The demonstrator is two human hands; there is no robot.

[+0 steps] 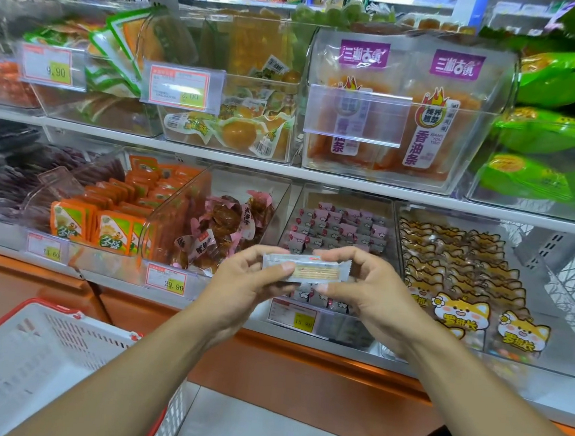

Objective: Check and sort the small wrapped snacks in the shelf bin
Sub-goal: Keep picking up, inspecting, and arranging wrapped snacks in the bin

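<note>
Both hands pinch one snack (300,269) by its ends, left hand (248,281) at 9 o'clock, right hand (360,288) at 3, long axis level, directly before its bin (339,230) at 12, equally near either hand.

both hands (308,283) pinching a wrapped snack (300,269) by its ends, clear shelf bin (342,202) behind

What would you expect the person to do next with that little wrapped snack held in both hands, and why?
Probably set it back into the clear bin of matching grey-and-pink packets just behind the hands. Both the left hand and the right hand pinch the wrapped snack by its ends, held flat and facing up as if being read, so the check seems to be under way.
</note>
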